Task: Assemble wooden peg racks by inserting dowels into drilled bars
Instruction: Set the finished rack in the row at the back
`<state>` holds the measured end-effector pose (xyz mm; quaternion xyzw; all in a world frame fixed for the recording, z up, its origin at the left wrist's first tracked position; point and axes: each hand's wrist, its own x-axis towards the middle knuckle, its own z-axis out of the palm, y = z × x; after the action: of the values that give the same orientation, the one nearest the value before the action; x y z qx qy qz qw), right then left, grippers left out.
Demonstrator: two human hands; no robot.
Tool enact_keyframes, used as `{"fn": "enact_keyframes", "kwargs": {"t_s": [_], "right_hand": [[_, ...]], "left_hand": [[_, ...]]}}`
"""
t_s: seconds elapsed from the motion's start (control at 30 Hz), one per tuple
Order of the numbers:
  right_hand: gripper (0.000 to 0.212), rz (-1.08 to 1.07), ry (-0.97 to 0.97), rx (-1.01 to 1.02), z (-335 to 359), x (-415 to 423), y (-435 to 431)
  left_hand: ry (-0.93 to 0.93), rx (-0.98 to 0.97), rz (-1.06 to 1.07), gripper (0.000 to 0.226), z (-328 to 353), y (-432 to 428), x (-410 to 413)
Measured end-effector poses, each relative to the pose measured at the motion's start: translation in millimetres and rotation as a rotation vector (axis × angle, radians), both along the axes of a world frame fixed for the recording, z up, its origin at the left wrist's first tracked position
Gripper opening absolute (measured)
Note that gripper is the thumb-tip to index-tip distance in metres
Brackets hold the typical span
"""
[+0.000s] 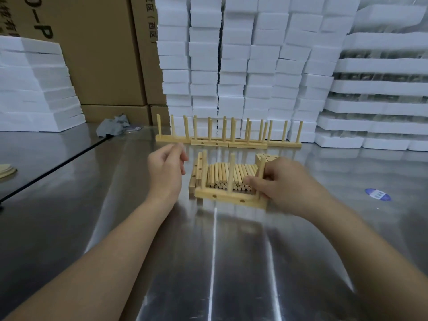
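Nearest, from six o'clock upward: brushed steel table (220, 262), smooth, slick-looking, streaked with glare. At centre, flat on it, pale square-edged wooden bar (222, 198), holes drilled in its near side, three round pegs upright in it. At three o'clock of the bar, right hand (284, 184), fingers curled round the right-end dowel (261, 169), apparently seating it in its hole. At nine o'clock, left hand (166, 169), apart from the bar, loosely curled, nothing visible in it, though blurred.

Judged from here: bar unbraced, so likely to skid on the slick steel under a one-handed push; peg driven in aslant, liable to jam or split the soft wood; a nudge from the right wrist enough to set the loose stock rolling.

Just behind the bar, heap of loose smooth dowels (231, 176), cut ends facing six o'clock; at its nine o'clock, stacked drilled bars (196, 174).

Farther, at twelve o'clock: row of finished peg racks (229, 142); behind, white foam blocks (231, 66), matte, stacked high; at eleven o'clock, brown cardboard cartons (104, 66).
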<state>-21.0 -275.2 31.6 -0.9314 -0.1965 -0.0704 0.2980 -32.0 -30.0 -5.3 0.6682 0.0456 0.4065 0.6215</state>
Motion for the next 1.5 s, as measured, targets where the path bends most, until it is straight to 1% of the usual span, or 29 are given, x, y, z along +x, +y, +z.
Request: {"fn": "enact_keyframes", "kwargs": {"t_s": [0.1, 0.17, 0.3, 0.4, 0.5, 0.67, 0.8, 0.93, 1.2, 1.5], "right_hand": [[0.046, -0.03, -0.09, 0.083, 22, -2, -6], [0.042, -0.038, -0.12, 0.123, 49, 3, -15], [0.038, -0.11, -0.213, 0.099, 111, 44, -40], [0.038, -0.176, -0.225, 0.038, 132, 94, -59], [0.041, -0.265, -0.183, -0.034, 117, 150, -76], [0.042, -0.417, -0.037, -0.138, 51, 227, -96], [0.04, -0.496, -0.033, -0.173, 10, 264, -104], [0.041, -0.5, -0.041, -0.232, -5, 288, -105], [0.045, -0.508, -0.06, -0.298, -12, 317, -107], [0.053, -0.532, -0.025, -0.164, -13, 324, -101]], "left_hand": [[0.02, -0.015, 0.013, 0.042, -3, 6, 6], [0.044, -0.046, 0.032, 0.042, -6, 10, 12], [0.091, -0.075, 0.029, 0.041, -12, 14, 20], [0.124, -0.032, 0.0, 0.04, -13, 10, 22], [0.137, 0.031, -0.022, 0.041, -12, 6, 23], [0.161, 0.033, -0.063, 0.043, -12, 7, 29], [0.167, 0.057, -0.095, 0.044, -16, 7, 33], [0.168, 0.051, -0.115, 0.043, -18, 7, 33], [0.204, 0.045, -0.135, 0.043, -18, 9, 32], [0.231, 0.052, -0.129, 0.046, -18, 9, 34]]}}
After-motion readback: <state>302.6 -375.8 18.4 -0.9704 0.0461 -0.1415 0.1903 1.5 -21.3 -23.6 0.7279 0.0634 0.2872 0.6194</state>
